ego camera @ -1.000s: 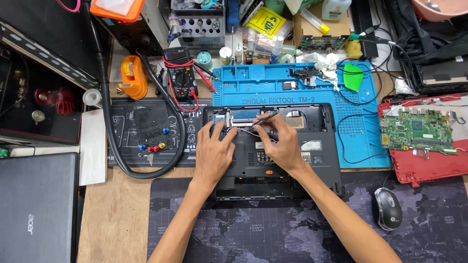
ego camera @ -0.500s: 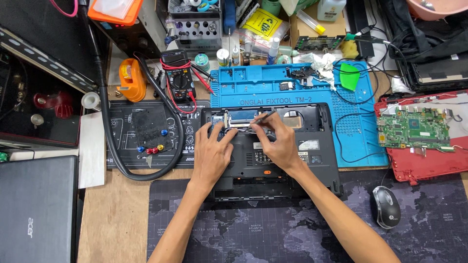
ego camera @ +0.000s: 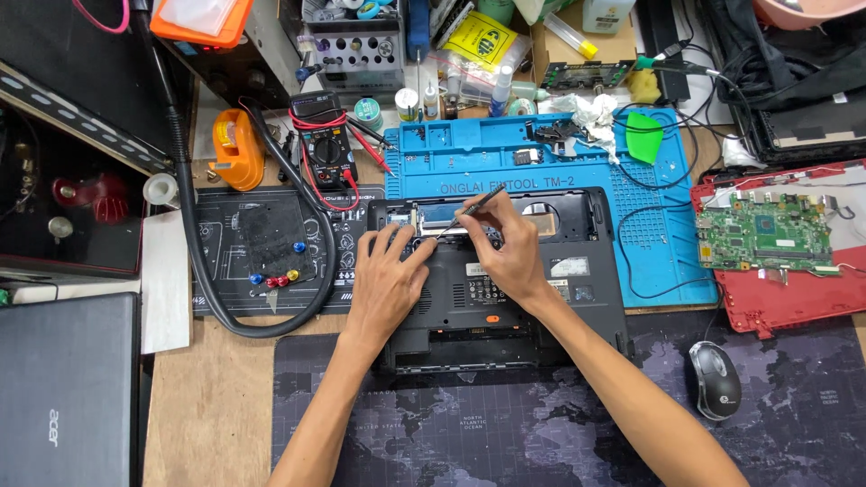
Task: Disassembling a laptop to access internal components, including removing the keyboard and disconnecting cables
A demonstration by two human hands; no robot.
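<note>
Tabletop: cluttered wood, blue mat upper centre.
Laptop base: frame centre, underside up.
Left hand: fingers spread flat, pinning the base steady.
Right hand: pinched around screwdriver, tip angled into base.

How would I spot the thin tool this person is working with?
Start at the big blue silicone work mat; the upturned black laptop base lies across its near edge. At that base's far edge, the right hand pinches a slim dark metal tool, slanted like a pen. Nothing else there is so thin.
</note>
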